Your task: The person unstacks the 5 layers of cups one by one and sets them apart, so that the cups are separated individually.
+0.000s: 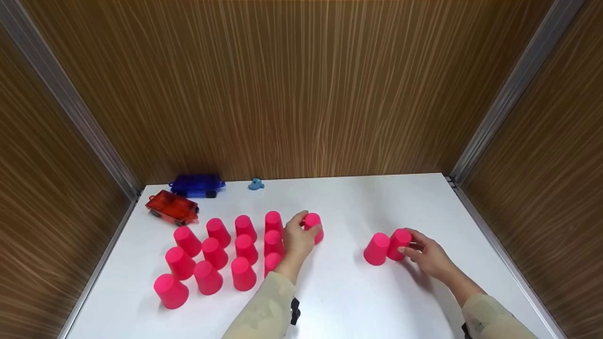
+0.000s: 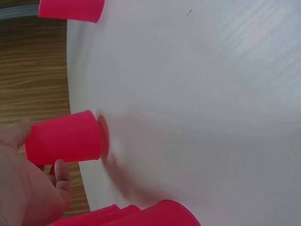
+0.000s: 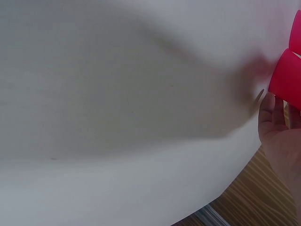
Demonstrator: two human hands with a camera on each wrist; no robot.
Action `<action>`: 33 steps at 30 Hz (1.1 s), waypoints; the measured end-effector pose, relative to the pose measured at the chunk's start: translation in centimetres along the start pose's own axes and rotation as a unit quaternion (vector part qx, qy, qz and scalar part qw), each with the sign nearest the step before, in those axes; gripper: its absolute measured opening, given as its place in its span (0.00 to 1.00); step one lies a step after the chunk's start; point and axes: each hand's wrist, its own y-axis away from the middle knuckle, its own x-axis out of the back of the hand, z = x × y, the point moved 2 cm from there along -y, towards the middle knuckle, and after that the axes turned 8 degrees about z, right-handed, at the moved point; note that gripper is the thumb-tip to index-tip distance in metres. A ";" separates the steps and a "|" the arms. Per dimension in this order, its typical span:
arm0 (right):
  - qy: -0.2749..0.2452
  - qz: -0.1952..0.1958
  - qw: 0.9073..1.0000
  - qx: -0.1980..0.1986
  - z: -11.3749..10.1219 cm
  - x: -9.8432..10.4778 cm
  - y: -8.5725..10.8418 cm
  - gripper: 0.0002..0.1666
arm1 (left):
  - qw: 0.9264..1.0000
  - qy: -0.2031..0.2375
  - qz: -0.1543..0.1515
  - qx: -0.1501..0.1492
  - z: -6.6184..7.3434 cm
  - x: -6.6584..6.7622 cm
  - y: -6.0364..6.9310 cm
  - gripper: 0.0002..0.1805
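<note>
My left hand point(image 1: 299, 240) grips an upside-down pink cup point(image 1: 314, 226) between thumb and fingers, just right of the back row of cups. In the left wrist view that cup point(image 2: 63, 137) has its rim close to the table; whether it touches, I cannot tell. Over on the right side, my right hand point(image 1: 429, 256) holds another upturned pink cup point(image 1: 395, 252) by its side. This one stands against or very near a second pink cup point(image 1: 376, 249) to its left. At the right wrist view's edge, the held cup point(image 3: 287, 77) is partly cut off.
Several upturned pink cups point(image 1: 244, 248) stand in rows on the left of the white table point(image 1: 339, 292). Behind them are a red toy wagon point(image 1: 172, 207), a blue toy wagon point(image 1: 195, 185) and a small blue toy point(image 1: 256, 184). Wood-grain panels point(image 1: 301, 94) enclose the table.
</note>
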 end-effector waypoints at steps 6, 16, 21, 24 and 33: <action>-0.002 0.002 1.000 -0.010 0.0 0.0 0.1 0.44 | 1.000 0.005 0.008 0.021 -0.2 0.5 -0.4 0.35; -0.006 0.005 1.000 0.001 0.1 0.2 0.0 0.41 | 0.998 -0.033 -0.060 0.002 2.5 1.4 -1.4 0.36; -0.007 0.004 1.000 -0.005 0.0 0.1 0.0 0.42 | 0.987 -0.071 -0.143 -0.008 3.7 3.1 -3.3 0.39; -0.005 0.005 1.000 -0.004 0.1 0.1 0.0 0.42 | 0.977 -0.097 -0.185 -0.037 3.7 4.2 -4.7 0.37; -0.006 0.008 1.000 0.000 0.0 0.2 0.1 0.42 | 0.951 -0.187 -0.241 -0.040 4.2 5.4 -7.5 0.38</action>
